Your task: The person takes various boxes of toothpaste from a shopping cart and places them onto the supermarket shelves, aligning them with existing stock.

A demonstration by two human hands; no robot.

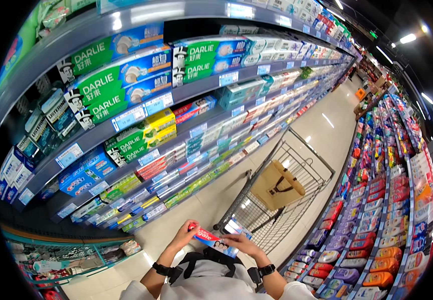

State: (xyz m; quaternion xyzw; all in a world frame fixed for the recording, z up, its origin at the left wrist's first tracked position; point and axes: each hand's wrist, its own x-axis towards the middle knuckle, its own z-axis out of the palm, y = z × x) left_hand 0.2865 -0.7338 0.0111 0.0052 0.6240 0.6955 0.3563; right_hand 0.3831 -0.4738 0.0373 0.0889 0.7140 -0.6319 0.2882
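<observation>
A red and blue Colgate toothpaste carton is held level in front of my body. The fingers of my left hand close on its red end. At the blue end, my right hand grips the top edge and side. Just beyond the hands stands a metal shopping cart with a brown paper bag inside. A blue and white item is at the cart's near end, partly behind my right hand.
Shelves of toothpaste cartons rise along the left, with Listerine bottles at the far left. Shelves of bottled and bagged products line the right side. A tiled aisle floor runs between them. A teal-edged wire display stands at lower left.
</observation>
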